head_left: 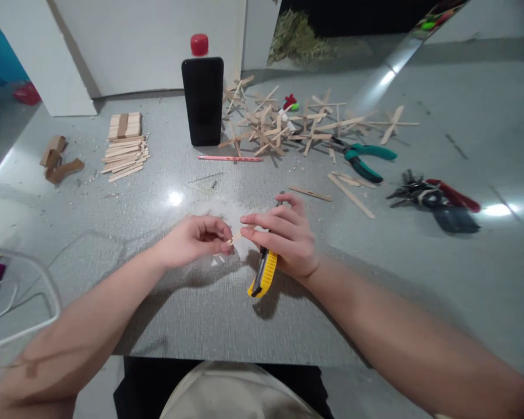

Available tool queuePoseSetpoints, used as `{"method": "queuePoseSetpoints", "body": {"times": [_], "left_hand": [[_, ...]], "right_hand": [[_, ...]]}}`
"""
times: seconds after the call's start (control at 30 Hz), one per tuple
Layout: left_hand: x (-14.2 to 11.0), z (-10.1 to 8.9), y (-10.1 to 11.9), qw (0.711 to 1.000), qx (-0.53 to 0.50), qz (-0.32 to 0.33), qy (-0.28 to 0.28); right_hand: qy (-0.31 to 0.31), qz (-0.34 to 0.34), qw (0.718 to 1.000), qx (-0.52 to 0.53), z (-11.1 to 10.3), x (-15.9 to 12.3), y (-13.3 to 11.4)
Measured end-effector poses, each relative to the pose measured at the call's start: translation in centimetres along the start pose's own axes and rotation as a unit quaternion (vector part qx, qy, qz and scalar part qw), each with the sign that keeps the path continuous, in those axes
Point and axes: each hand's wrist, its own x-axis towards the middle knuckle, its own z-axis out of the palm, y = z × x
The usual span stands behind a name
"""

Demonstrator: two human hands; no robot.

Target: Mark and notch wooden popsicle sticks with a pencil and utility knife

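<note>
Over the middle of the table my left hand (203, 238) is closed in a pinch on a small piece of wooden stick (230, 241). My right hand (288, 235) holds a yellow and black utility knife (264, 272) against the palm, its handle pointing down toward me. The index and middle fingers of that hand stretch out toward the wooden piece; I cannot tell whether they touch it. The blade end is mostly hidden by the fingers. A few small pale scraps (217, 260) lie just below my left fingertips.
At the back stand a black phone (203, 102) and a red-capped bottle (199, 45). Crossed wooden sticks (271, 125) spread beside them, with teal-handled pliers (364, 157) and a red-handled tool (436, 198) to the right. Stacked sticks (126, 154) and a pink pencil (230, 158) lie left and centre.
</note>
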Motion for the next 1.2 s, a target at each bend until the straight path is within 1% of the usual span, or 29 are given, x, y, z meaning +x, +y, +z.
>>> {"method": "queuePoseSetpoints", "body": {"times": [0.1, 0.2, 0.33, 0.47, 0.57, 0.73, 0.87, 1.07, 1.2], "left_hand": [[-0.2, 0.3, 0.3, 0.999, -0.023, -0.022, -0.03], [-0.2, 0.6, 0.3, 0.998, -0.042, -0.029, -0.046], [-0.1, 1.0, 0.3, 0.997, -0.052, -0.021, -0.048], [0.0, 1.2, 0.2, 0.998, -0.038, -0.006, -0.041], [0.0, 1.1, 0.0, 1.0, -0.012, 0.014, -0.016], [0.0, 0.7, -0.4, 0.995, 0.051, 0.062, 0.058], [0.1, 0.5, -0.6, 0.987, 0.091, 0.084, 0.101], [0.0, 0.6, -0.6, 0.974, 0.141, 0.12, 0.135], [-0.4, 0.8, -0.3, 0.96, 0.192, 0.134, 0.156]], "right_hand": [[0.0, -0.001, 1.0, -0.009, 0.0, 0.0, -0.1], [0.011, -0.009, 1.0, -0.011, 0.0, 0.1, -0.2], [0.005, -0.01, 1.0, -0.018, -0.1, 0.2, -0.1], [0.005, -0.002, 1.0, -0.012, -0.2, 0.1, -0.1], [0.001, -0.006, 1.0, -0.002, -0.1, 0.1, -0.1], [0.017, 0.008, 1.0, -0.016, 0.2, 0.1, -0.1], [0.013, 0.008, 1.0, -0.027, 0.2, 0.1, 0.2], [-0.011, 0.032, 0.998, -0.049, 0.0, -0.1, 0.3], [-0.011, 0.037, 0.998, -0.058, 0.0, 0.0, 0.2]]}}
